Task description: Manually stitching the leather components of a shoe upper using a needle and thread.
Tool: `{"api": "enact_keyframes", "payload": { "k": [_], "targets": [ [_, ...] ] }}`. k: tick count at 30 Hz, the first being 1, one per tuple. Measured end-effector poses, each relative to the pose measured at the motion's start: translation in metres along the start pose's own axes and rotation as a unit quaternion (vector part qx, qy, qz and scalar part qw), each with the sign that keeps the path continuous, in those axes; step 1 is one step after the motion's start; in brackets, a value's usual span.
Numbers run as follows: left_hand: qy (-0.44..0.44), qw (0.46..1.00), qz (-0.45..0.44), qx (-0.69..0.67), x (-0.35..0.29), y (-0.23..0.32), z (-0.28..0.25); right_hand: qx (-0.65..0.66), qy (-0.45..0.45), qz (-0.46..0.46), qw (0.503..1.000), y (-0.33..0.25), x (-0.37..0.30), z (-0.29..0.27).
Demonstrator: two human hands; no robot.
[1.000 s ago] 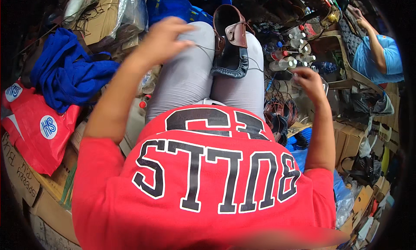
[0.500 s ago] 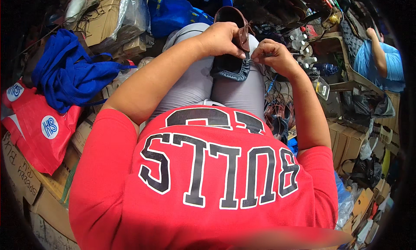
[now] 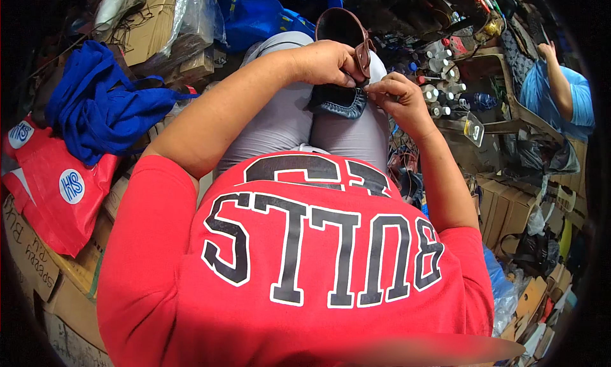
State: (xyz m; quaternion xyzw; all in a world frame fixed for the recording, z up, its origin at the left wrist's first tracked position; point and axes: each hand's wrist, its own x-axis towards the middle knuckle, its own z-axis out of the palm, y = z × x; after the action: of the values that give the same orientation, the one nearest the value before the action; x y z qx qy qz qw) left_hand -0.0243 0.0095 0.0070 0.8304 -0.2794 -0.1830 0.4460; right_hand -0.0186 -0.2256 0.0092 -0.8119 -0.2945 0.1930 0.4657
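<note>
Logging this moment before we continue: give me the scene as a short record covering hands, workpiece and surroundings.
Workpiece: brown-and-dark shoe, above the gray trousers
Left hand: gripping the shoe's brown part
Right hand: fingers bent at the dark part's edge; grip unclear
Person's left: blue cloth, red bag
Person's right: capped bottles; another person, wearing light blue

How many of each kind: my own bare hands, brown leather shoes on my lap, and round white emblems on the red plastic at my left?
Left hand and right hand: 2
Brown leather shoe: 1
Round white emblems: 2
Total: 5
</note>
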Motion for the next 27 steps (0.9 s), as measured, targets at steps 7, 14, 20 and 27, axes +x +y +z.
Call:
{"api": "enact_keyframes", "payload": {
  "k": [7,14,20,27],
  "targets": [
    [-0.021,0.999,-0.023,0.043,-0.001,0.008,-0.001,-0.169,-0.007,-0.055,0.984,-0.026,-0.003,-0.002],
    [-0.004,0.994,0.014,0.113,-0.001,0.005,0.003,-0.507,-0.087,-0.159,0.843,-0.072,0.005,0.011],
    [0.086,0.993,0.013,0.081,0.009,-0.006,0.001,-0.413,-0.073,-0.103,0.902,-0.055,0.013,0.006],
    [0.109,0.988,0.004,0.109,0.009,-0.004,0.004,-0.228,-0.034,-0.055,0.972,-0.033,0.017,0.010]
  ]
}}
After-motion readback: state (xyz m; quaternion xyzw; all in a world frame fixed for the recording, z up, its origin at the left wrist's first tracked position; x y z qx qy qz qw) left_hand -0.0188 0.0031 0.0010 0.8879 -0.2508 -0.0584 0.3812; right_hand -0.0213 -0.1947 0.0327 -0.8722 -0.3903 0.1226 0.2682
